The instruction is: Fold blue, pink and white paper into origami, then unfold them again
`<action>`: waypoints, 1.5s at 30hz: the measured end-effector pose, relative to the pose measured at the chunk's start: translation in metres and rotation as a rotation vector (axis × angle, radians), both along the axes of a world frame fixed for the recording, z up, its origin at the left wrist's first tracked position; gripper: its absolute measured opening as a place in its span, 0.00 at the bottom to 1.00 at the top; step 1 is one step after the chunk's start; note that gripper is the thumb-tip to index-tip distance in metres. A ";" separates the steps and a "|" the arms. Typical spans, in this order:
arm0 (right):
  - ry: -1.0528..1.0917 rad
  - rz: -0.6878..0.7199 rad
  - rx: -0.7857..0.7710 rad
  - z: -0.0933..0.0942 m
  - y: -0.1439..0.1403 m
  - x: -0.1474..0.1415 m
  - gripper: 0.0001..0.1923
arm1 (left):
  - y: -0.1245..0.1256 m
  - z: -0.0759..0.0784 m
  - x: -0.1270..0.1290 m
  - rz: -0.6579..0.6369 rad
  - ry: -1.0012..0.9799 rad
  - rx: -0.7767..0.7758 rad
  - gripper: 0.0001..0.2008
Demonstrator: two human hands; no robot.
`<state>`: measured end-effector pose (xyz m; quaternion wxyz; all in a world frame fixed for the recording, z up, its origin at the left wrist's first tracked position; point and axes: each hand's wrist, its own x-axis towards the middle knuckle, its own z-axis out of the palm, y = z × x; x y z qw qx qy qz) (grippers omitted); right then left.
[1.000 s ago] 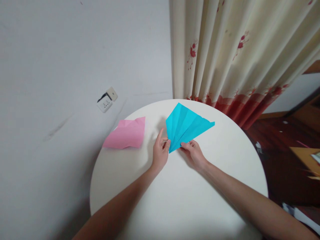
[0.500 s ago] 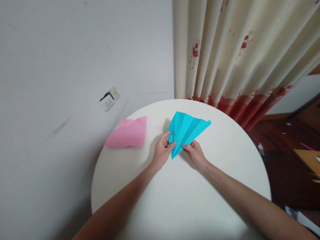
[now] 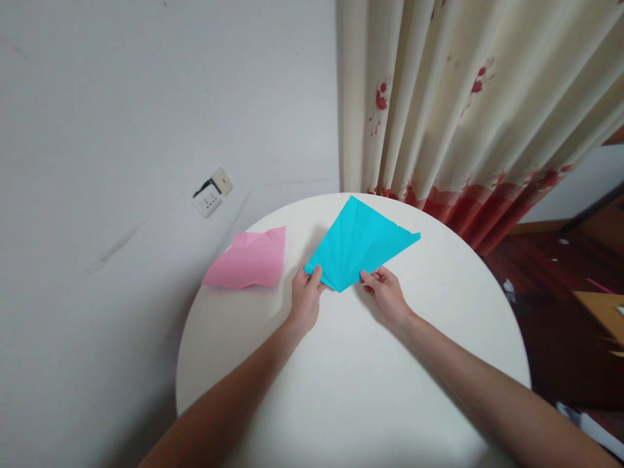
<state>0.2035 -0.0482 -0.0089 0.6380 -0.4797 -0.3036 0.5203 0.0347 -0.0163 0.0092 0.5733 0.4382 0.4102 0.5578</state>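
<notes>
A creased blue paper sheet (image 3: 361,244) is spread out above the far half of a round white table (image 3: 351,383). My left hand (image 3: 305,299) pinches its near left corner. My right hand (image 3: 387,292) pinches its near right edge. The fan-like creases run from the near point toward the far side. A crumpled pink paper sheet (image 3: 248,260) lies flat on the table to the left, apart from both hands.
A white wall with a socket (image 3: 210,194) stands behind the table on the left. A cream curtain with red flowers (image 3: 463,110) hangs at the back right. Dark wooden floor with scattered items (image 3: 570,292) lies to the right of the table.
The blue paper was gathered into a narrow fan between my hands; my left hand has moved left and the sheet is now spread wider and flatter.
</notes>
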 end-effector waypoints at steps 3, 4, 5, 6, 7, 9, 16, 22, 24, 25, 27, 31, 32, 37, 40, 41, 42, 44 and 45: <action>-0.053 -0.166 -0.046 0.002 0.006 0.015 0.16 | 0.004 -0.007 -0.005 0.120 0.174 0.036 0.15; -0.127 -0.291 -0.024 0.005 0.007 0.021 0.17 | 0.005 -0.009 -0.006 0.154 0.232 0.053 0.15; -0.248 -0.438 0.035 0.009 0.009 0.028 0.18 | 0.006 -0.011 -0.008 0.177 0.279 0.073 0.14; -0.404 -0.557 0.132 0.014 0.010 0.035 0.19 | 0.008 -0.012 -0.009 0.187 0.317 0.097 0.13; -0.558 -0.593 0.236 0.019 0.011 0.041 0.19 | 0.009 -0.013 -0.009 0.185 0.347 0.125 0.13; -0.808 -0.467 0.403 0.026 0.012 0.049 0.11 | 0.009 -0.015 -0.009 0.166 0.395 0.179 0.13; -1.182 0.156 0.322 0.016 0.018 0.050 0.17 | 0.012 -0.020 -0.007 0.146 0.400 0.154 0.13; -1.288 0.411 0.388 0.007 0.018 0.057 0.16 | 0.018 -0.024 -0.009 0.142 0.253 0.014 0.13; -1.312 0.446 0.393 0.006 0.018 0.057 0.20 | 0.020 -0.025 -0.010 0.136 0.226 -0.016 0.14; -1.320 0.450 0.389 0.006 0.018 0.056 0.20 | 0.020 -0.025 -0.010 0.137 0.220 -0.027 0.15; -1.330 0.429 0.377 0.006 0.018 0.054 0.18 | 0.021 -0.026 -0.010 0.141 0.214 -0.049 0.15; -1.326 0.390 0.398 0.002 0.023 0.051 0.11 | 0.022 -0.026 -0.011 0.134 0.196 -0.080 0.16; -1.317 0.389 0.410 0.001 0.024 0.051 0.10 | 0.022 -0.026 -0.011 0.132 0.194 -0.082 0.16; -1.302 0.391 0.440 0.003 0.024 0.051 0.13 | 0.022 -0.025 -0.011 0.132 0.193 -0.090 0.14; -1.330 0.375 0.456 0.008 0.021 0.050 0.13 | 0.023 -0.026 -0.012 0.143 0.192 -0.094 0.13; -1.341 0.360 0.465 0.010 0.020 0.049 0.12 | 0.024 -0.026 -0.012 0.148 0.192 -0.096 0.13; -1.351 0.344 0.475 0.011 0.019 0.048 0.10 | 0.024 -0.026 -0.012 0.154 0.192 -0.099 0.13; -1.362 0.317 0.490 0.012 0.018 0.048 0.08 | 0.024 -0.025 -0.012 0.162 0.195 -0.107 0.13; -1.363 0.316 0.492 0.012 0.018 0.048 0.10 | 0.023 -0.024 -0.012 0.163 0.197 -0.112 0.12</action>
